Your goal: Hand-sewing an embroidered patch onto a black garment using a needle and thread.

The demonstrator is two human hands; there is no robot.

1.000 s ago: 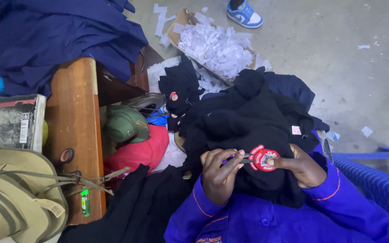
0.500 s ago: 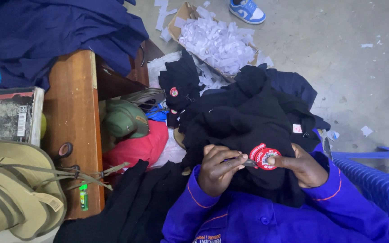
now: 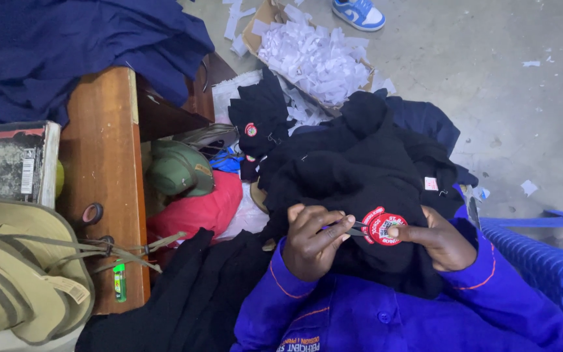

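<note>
A black garment (image 3: 353, 176) lies bunched on my lap, with a round red and white badge (image 3: 382, 226) sewn on it. My left hand (image 3: 313, 240) pinches a small dark tool (image 3: 354, 229), likely scissors, whose tip rests at the badge's left edge. My right hand (image 3: 435, 240) presses the badge and cloth from the right, thumb on the badge's rim. Both arms wear bright blue sleeves with orange trim.
A wooden bench (image 3: 102, 169) at left carries khaki hats (image 3: 17, 274), a box (image 3: 8, 163) and a green lighter (image 3: 119, 281). Navy cloth (image 3: 86, 45) covers its far end. A cardboard tray of white paper scraps (image 3: 314, 55) and a blue shoe (image 3: 358, 13) lie ahead; a blue plastic chair (image 3: 548, 261) sits right.
The view has shifted slightly. My left hand's fingers have closed in on the tool at the badge's edge; my right hand keeps its hold on the badge.
</note>
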